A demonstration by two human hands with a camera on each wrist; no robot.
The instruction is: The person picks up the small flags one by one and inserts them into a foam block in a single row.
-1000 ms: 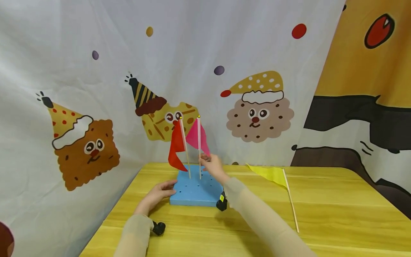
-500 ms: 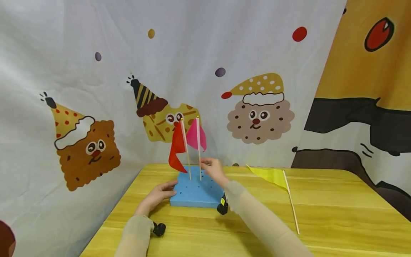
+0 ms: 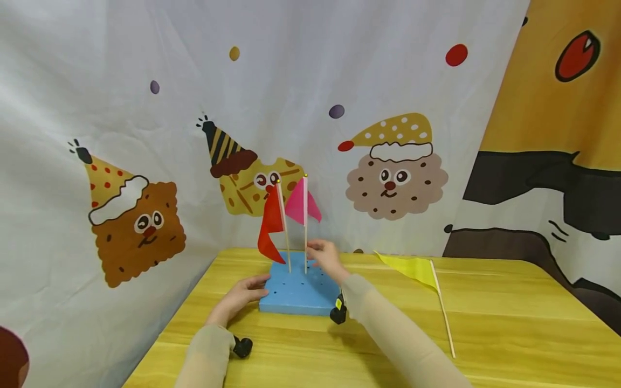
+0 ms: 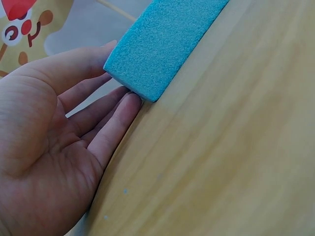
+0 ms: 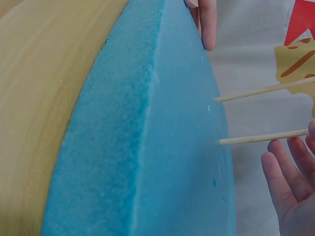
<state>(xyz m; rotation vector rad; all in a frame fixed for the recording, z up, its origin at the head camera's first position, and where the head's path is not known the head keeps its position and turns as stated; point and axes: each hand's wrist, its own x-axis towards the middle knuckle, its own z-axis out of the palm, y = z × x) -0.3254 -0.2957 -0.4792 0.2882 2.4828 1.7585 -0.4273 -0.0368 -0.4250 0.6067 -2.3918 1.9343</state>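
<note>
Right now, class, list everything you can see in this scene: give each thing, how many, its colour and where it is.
foam block: one, blue, with small holes, on the table near its back edge.
red flag: one, standing in the block, left of the pink one.
pink flag: one, standing in the block.
yellow flag: one, lying on the table, right of the block.
table: one, yellow wood.
backdrop cloth: one, white with cartoon biscuits.
left hand: fingers straight against the block's left corner.
right hand: beside the pink flag's stick, fingers relaxed.
</note>
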